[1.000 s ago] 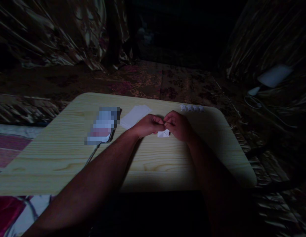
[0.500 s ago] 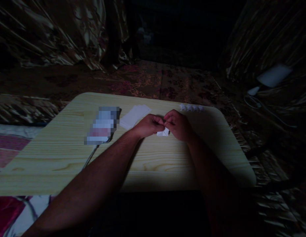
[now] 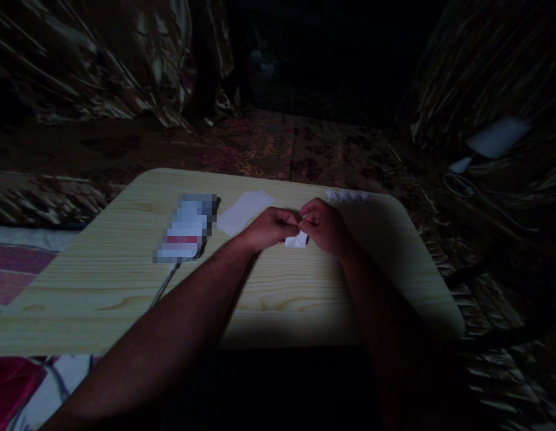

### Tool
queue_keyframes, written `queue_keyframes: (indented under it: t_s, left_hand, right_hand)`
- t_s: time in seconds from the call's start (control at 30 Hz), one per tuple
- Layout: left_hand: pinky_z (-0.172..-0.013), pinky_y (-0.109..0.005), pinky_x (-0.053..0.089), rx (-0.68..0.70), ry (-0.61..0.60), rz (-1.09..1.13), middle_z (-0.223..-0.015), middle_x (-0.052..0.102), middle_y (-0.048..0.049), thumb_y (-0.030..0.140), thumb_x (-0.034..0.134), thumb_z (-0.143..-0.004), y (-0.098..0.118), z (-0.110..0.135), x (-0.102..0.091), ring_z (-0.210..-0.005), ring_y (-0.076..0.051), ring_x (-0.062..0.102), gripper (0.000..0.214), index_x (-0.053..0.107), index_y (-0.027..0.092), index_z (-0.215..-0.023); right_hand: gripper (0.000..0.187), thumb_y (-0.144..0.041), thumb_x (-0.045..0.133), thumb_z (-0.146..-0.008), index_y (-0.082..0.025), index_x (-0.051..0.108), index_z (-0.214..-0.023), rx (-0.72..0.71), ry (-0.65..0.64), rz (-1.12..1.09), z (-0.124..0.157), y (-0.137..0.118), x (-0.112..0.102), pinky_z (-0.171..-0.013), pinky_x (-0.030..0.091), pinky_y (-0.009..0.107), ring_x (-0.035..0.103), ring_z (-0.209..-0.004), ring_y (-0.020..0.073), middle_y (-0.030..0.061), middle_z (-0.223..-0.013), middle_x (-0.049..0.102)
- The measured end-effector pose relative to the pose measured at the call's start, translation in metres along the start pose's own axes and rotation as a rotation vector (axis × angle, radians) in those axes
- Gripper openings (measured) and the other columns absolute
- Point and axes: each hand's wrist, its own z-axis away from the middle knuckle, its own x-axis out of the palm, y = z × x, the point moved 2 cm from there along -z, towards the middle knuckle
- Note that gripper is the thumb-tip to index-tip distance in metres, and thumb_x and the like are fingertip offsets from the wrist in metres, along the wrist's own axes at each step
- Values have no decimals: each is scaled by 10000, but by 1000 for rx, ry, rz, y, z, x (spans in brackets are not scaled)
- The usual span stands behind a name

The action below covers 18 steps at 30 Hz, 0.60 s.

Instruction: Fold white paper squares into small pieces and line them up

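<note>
My left hand (image 3: 269, 228) and my right hand (image 3: 325, 227) meet over the middle of a light wooden table (image 3: 125, 287). Both pinch a small white folded paper piece (image 3: 296, 240) that pokes out just below my fingertips, close to the tabletop. A stack of white paper sheets (image 3: 244, 210) lies just behind my left hand. Several small folded white pieces (image 3: 348, 196) lie in a row near the far right edge.
A blurred-out phone (image 3: 186, 230) lies left of the paper stack, with a cable (image 3: 164, 287) running from it toward the front edge. Dark patterned fabric surrounds the table. A white pad and cable (image 3: 497, 137) lie at the far right.
My hands have shifted very slightly on the folded paper; the piece stays between my fingertips in nearly the same place.
</note>
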Motion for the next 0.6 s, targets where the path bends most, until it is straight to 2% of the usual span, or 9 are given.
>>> queue_keyframes:
  t_s: [0.1,0.23,0.33,0.47,0.6]
  left_hand:
    - [-469,-207,305,20,39,77,-557,560,36,274,743,-665,0,-1,-1,-476,-64,445,173,635,142,-698]
    - [-461,-214,282,25,179,250,-568,560,39,257,768,-648,0,-2,-2,-471,-64,436,184,637,152,-723]
    - [-469,-221,294,19,222,358,-568,564,34,248,782,-632,0,-3,-2,-481,-74,462,191,635,159,-716]
    - [-484,-228,321,24,253,417,-596,598,19,248,802,-608,-1,-4,-2,-498,-83,489,210,637,162,-706]
    - [-486,-231,329,26,240,388,-590,603,15,257,802,-616,-1,-4,-2,-493,-81,481,206,641,159,-699]
  right_hand:
    - [195,-244,612,-786,-203,568,-972,37,10,-35,-1,2,0,-510,392,232,561,-524,116,-48,-615,625]
    - [294,-354,661,-779,-198,573,-1011,110,-14,-283,-1,3,0,-553,483,240,636,-637,141,-8,-745,691]
    - [327,-405,690,-765,-193,590,-993,164,-47,-395,-1,4,2,-573,526,255,674,-701,166,12,-784,707]
    - [184,-331,679,-761,-180,604,-833,182,-29,-265,-1,6,6,-557,508,254,664,-609,161,15,-670,697]
    - [115,-293,646,-761,-186,604,-758,167,16,-148,-1,9,7,-515,460,235,656,-565,155,7,-642,694]
